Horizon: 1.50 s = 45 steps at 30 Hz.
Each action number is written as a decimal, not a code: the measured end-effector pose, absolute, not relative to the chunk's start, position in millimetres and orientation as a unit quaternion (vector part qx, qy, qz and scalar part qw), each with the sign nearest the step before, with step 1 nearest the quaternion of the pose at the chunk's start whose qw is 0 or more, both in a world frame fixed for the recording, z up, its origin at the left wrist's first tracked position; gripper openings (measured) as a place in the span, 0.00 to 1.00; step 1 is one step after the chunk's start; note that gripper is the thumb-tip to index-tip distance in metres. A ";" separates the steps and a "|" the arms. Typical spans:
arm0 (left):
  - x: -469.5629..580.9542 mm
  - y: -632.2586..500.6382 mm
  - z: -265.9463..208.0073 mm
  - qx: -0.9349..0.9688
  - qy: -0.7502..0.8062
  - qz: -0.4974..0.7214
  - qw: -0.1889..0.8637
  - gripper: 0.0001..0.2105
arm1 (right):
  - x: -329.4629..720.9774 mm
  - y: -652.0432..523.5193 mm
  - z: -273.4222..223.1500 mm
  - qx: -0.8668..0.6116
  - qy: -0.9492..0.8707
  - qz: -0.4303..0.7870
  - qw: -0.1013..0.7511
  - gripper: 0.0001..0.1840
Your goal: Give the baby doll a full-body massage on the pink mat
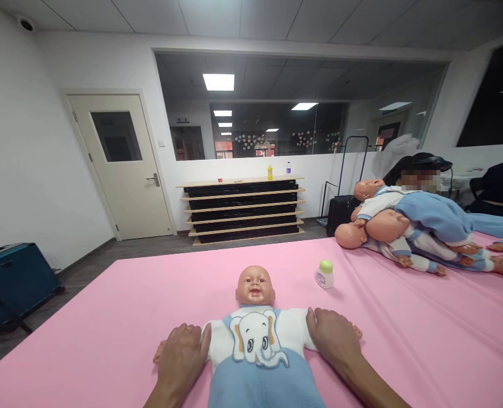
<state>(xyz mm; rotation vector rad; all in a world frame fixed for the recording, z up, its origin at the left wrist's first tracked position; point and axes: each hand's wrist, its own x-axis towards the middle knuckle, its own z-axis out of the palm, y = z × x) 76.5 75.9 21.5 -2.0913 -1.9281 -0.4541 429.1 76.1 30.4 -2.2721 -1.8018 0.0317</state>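
Observation:
A baby doll [260, 334] lies face up on the pink-covered table [106, 328], its head pointing away from me. It wears a white and light-blue outfit with an elephant on the chest. My left hand [182, 354] is closed around the doll's arm on the left side, at the end of the white sleeve. Around the other arm, my right hand [335, 337] is closed in the same way. The doll's small hands stick out past mine. Beyond my right hand stands a small white bottle [325, 275] with a green cap.
Several dressed dolls [430, 221] are heaped on the table's right side. Behind them is a person wearing a dark cap [425, 161]. Past the far edge stands a stack of black and wooden layers [242, 207]. A teal suitcase [17, 280] is on the left.

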 end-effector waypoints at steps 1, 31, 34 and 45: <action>76.0 76.1 19.2 -0.724 -0.656 -0.160 0.142 0.25 | 428.6 76.0 30.1 -0.773 -0.621 0.011 0.124 0.29; 78.1 74.4 27.2 -0.730 -0.664 -0.104 0.121 0.23 | 426.8 75.3 26.2 -0.754 -0.637 -0.057 0.150 0.26; 81.4 73.0 32.1 -0.724 -0.673 -0.111 0.106 0.20 | 426.9 75.7 25.4 -0.755 -0.637 -0.054 0.147 0.26; 81.3 73.8 34.7 -0.708 -0.693 -0.123 0.063 0.25 | 425.7 76.6 31.5 -0.772 -0.623 -0.018 0.124 0.27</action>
